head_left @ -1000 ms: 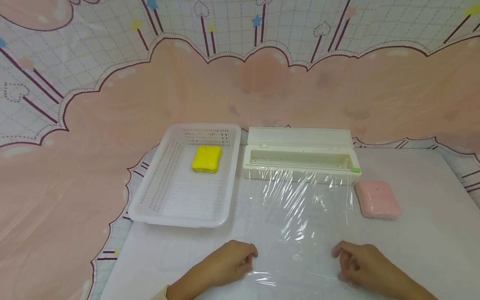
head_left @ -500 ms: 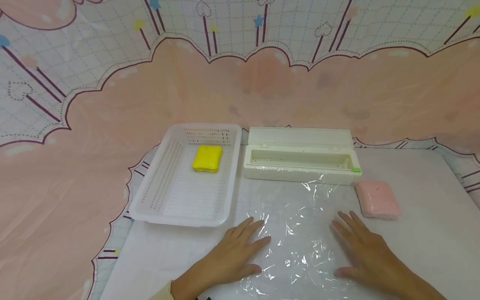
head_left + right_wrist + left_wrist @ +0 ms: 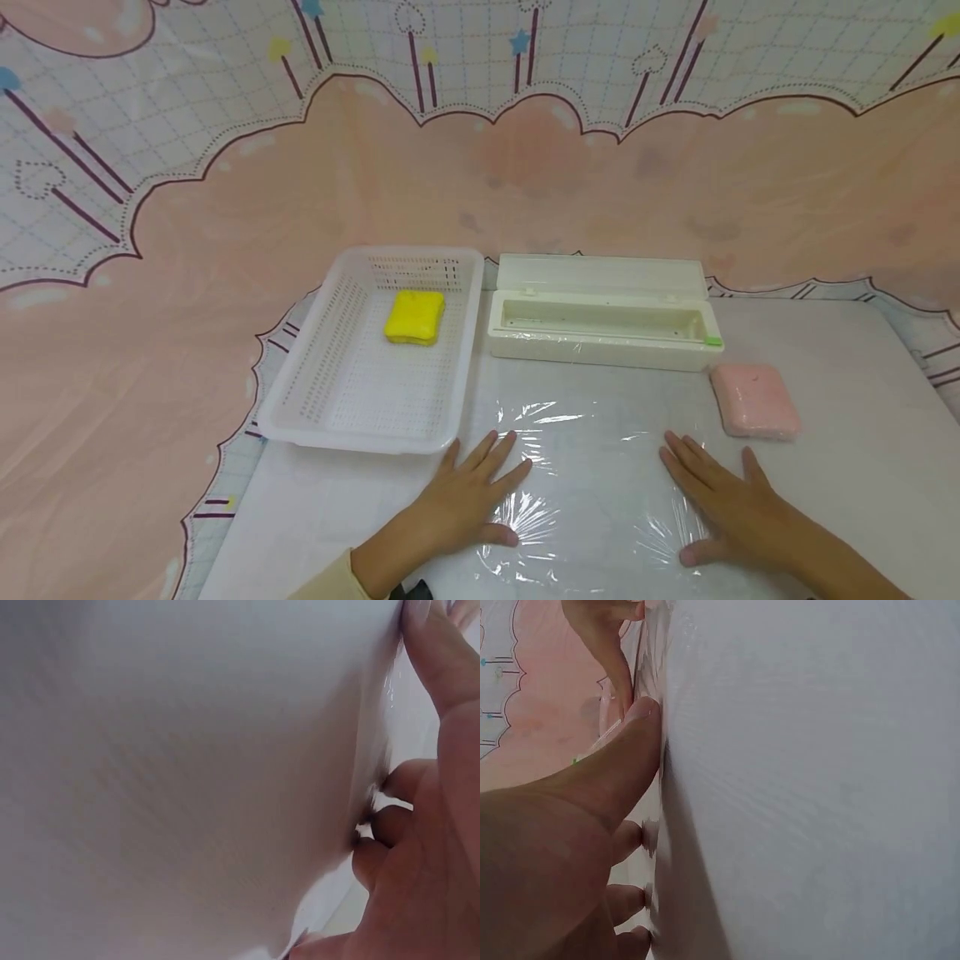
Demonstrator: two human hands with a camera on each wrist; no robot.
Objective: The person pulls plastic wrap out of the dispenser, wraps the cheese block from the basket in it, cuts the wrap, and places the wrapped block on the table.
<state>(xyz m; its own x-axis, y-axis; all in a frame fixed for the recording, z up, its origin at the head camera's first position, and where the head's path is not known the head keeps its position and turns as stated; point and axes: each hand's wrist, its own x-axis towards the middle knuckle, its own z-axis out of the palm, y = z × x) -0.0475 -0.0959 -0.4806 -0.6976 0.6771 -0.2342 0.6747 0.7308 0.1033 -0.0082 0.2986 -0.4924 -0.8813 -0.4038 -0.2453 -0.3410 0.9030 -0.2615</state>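
Sheet of clear, glossy plastic film (image 3: 588,492) laid on white tabletop (image 3: 847,392) btwn both hands, in front of long, off-white plastic box w/ raised lid (image 3: 600,348). Left hand (image 3: 459,507) and right hand (image 3: 738,510) at opp. side edges of film, fingers splayed (grasping nothing). Apparently taut, judging by creases fanning out nr both thumbs. For good smoothing: press evenly, stroke outward w/ equal pull, avoid lifting fingertips too fast (risk of film clinging, edges curling). Best to keep off pink, rounded-square block (image 3: 755,402), beyond right fingertips.
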